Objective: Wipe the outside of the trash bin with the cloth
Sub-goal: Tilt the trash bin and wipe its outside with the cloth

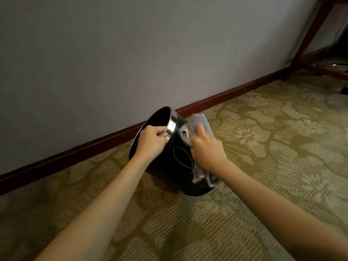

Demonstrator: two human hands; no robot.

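1. My left hand (150, 142) is curled over the steel rim (172, 125) of the black trash bin (169, 166), thumb side toward me, and holds it tipped.
2. The bin stands on the patterned carpet (263, 147), just beside the wooden baseboard (226, 95). Its base is down toward me and its open mouth leans up and left toward the wall (113, 53), so the long axis runs lower right to upper left.
3. My right hand (207, 149) grips the bunched pale cloth (199, 121) and presses it on the bin's right flank, just below the rim; a loose tail hangs near the base.
4. The right hand is the wiping one. I judge the next stroke should follow that axis down the side.
5. The wall-facing side is hidden; reaching it likely needs my left hand to turn the bin.
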